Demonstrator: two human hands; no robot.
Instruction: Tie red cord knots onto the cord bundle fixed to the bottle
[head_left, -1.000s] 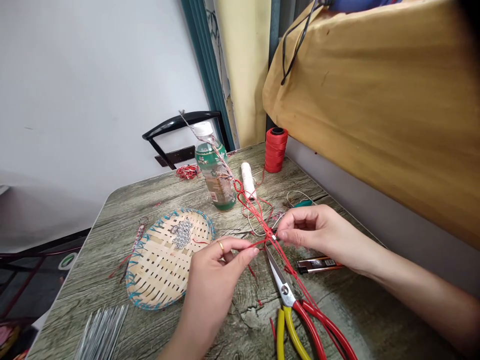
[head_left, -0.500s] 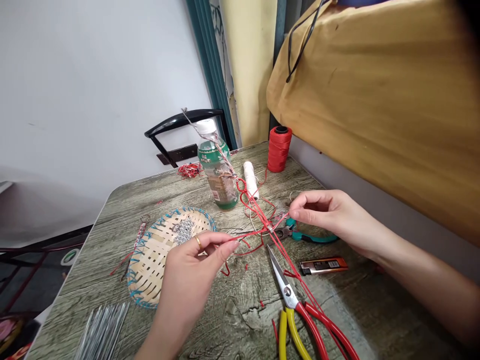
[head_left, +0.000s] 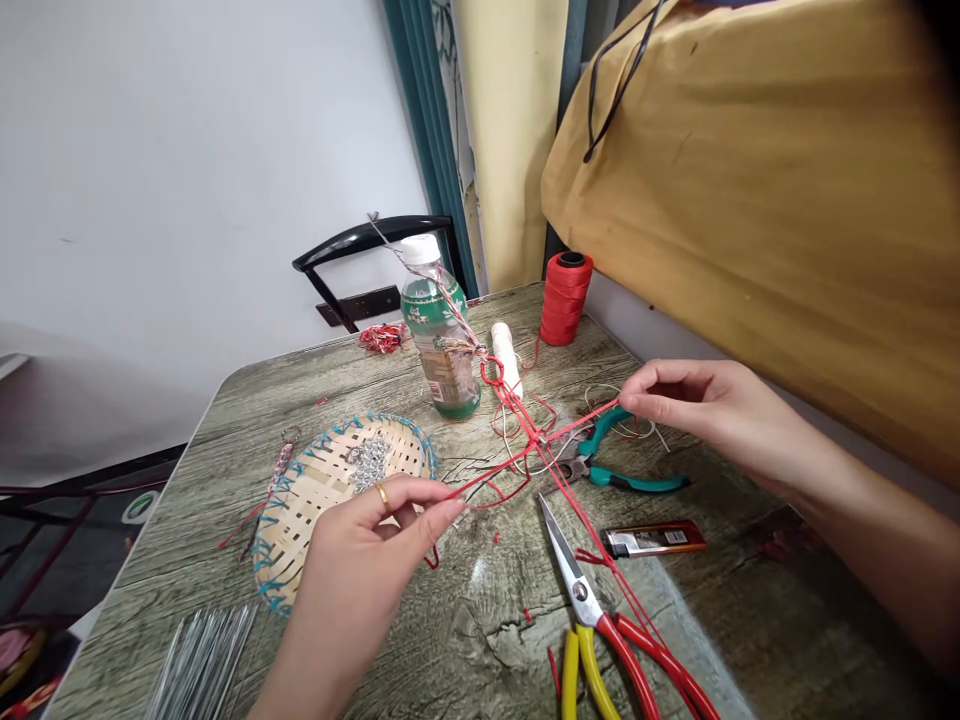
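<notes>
Red cords [head_left: 537,437] run from a green plastic bottle [head_left: 439,335] down over the wooden table [head_left: 480,620] and meet in a small knot. My left hand [head_left: 367,560], with a gold ring, pinches one red cord end near the woven basket [head_left: 330,500]. My right hand [head_left: 705,410] pinches the other red cord end out to the right, above the teal pliers [head_left: 622,478]. Both cord ends are stretched taut away from the knot.
Red-handled scissors [head_left: 600,620] and a yellow-handled tool [head_left: 581,675] lie at the front. A lighter [head_left: 645,540], a red thread spool [head_left: 565,298], a white spool [head_left: 507,355], metal rods [head_left: 199,665] and small metal pieces in the basket are there. Yellow cloth [head_left: 750,180] hangs on the right.
My hands have moved apart: the left drew its cord end left toward the basket, the right drew its end right and up, pulling the knot tight.
</notes>
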